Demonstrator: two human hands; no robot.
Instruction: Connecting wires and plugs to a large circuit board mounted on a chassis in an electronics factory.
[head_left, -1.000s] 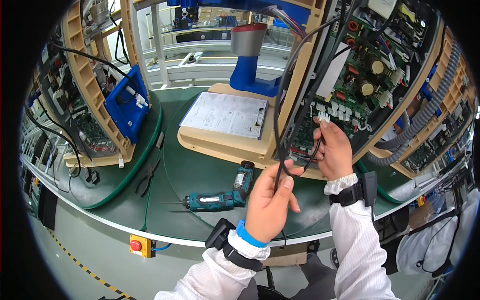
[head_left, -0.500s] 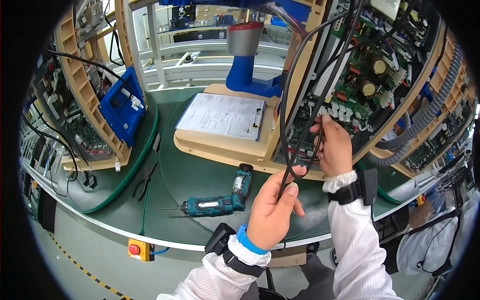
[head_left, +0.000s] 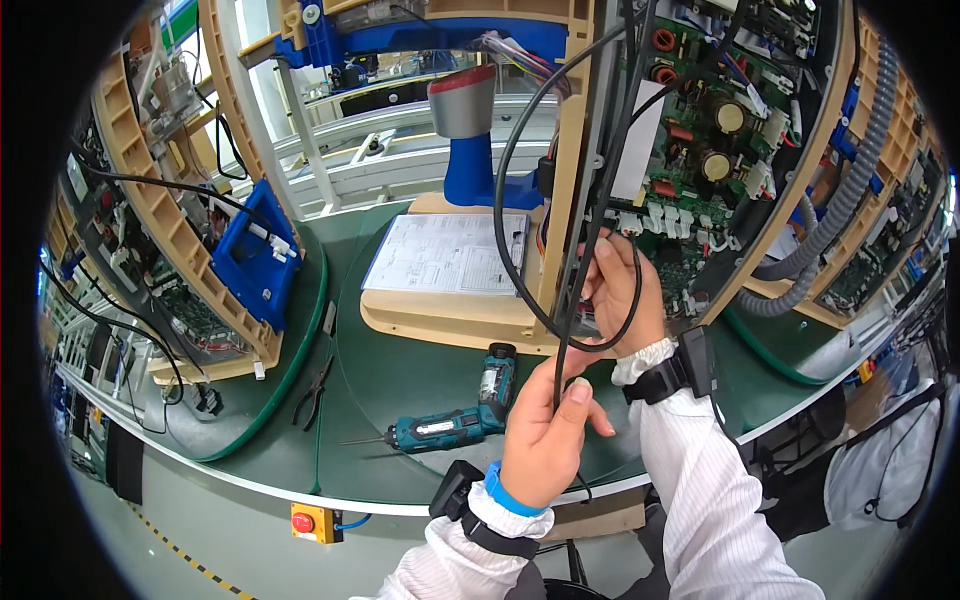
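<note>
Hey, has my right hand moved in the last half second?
Yes. Judged against the row of white connectors on the circuit board, your right hand has shifted left, toward the tan upright.

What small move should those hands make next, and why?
Perhaps the left hand should ease the black cable loop aside: it crosses in front of the right hand, which is close to the circuit board, and the left hand is holding black cable just below.
</note>
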